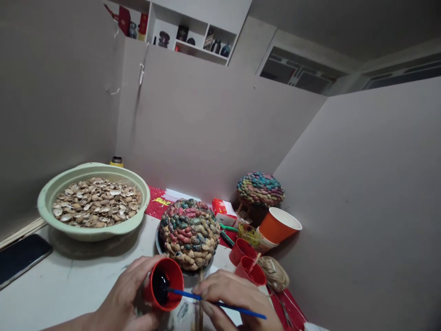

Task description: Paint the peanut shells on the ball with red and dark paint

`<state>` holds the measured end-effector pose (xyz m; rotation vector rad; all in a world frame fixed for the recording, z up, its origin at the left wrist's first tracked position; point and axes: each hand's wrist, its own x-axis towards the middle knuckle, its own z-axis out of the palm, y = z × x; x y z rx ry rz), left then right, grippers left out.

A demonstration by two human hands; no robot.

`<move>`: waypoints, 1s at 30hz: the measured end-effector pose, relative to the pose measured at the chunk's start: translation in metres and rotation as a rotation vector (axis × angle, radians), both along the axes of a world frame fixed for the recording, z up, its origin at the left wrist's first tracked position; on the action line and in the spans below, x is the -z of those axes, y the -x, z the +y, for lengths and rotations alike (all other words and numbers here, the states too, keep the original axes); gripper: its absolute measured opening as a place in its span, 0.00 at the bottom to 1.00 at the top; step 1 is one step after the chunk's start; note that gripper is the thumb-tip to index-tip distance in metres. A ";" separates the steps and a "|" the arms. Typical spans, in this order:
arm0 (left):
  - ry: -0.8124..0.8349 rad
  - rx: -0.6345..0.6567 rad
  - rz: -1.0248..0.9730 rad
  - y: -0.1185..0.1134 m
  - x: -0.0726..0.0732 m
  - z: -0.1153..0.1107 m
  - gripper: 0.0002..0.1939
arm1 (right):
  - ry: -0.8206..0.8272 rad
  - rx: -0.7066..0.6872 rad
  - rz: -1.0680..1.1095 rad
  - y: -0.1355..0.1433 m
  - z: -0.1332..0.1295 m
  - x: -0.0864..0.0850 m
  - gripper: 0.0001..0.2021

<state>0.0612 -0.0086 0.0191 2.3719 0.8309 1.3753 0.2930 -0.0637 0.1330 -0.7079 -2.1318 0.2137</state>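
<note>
Here, we hold a red cup [177, 275] and a blue brush [220, 304].
Our right hand [237, 294], knuckles up, pinches the brush between thumb and fingers, tip at the dark liquid [159, 281]; our left hand [127, 294] curls around the tilted cup's left side; just beyond sits a knobbly, multicolored dome [189, 234].

Dim, greyish light leaves a soft shadow under the green basin [98, 233].

Forward path blocked by peanut mound [190, 233]. Leftward passage afforded over tabletop [82, 280], bounded by basin [99, 234], phone [24, 258]. Forward-right path obstructed by red cups [240, 257].
</note>
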 end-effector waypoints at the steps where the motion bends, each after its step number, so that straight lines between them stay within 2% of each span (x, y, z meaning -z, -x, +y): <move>1: -0.003 -0.002 0.001 0.000 -0.002 -0.001 0.39 | -0.002 -0.010 -0.017 0.001 0.002 0.003 0.15; 5: 0.011 -0.017 0.028 0.000 -0.008 -0.003 0.35 | -0.022 -0.051 -0.072 0.004 0.006 0.012 0.14; 12: 0.034 -0.006 0.034 0.002 -0.015 -0.006 0.35 | -0.016 0.017 0.018 0.003 -0.010 0.001 0.21; 17: 0.015 0.021 0.033 0.003 -0.013 -0.005 0.37 | -0.015 -0.020 -0.109 0.009 -0.006 0.007 0.13; 20: 0.006 0.015 0.016 0.002 -0.011 -0.004 0.37 | -0.048 -0.032 -0.091 0.009 -0.002 0.011 0.10; 25: 0.065 0.017 -0.031 0.000 -0.007 -0.002 0.39 | -0.064 0.001 -0.038 0.002 -0.007 0.005 0.14; 30: 0.116 0.002 -0.060 -0.001 -0.004 -0.002 0.36 | -0.076 0.001 -0.035 0.001 -0.008 -0.001 0.16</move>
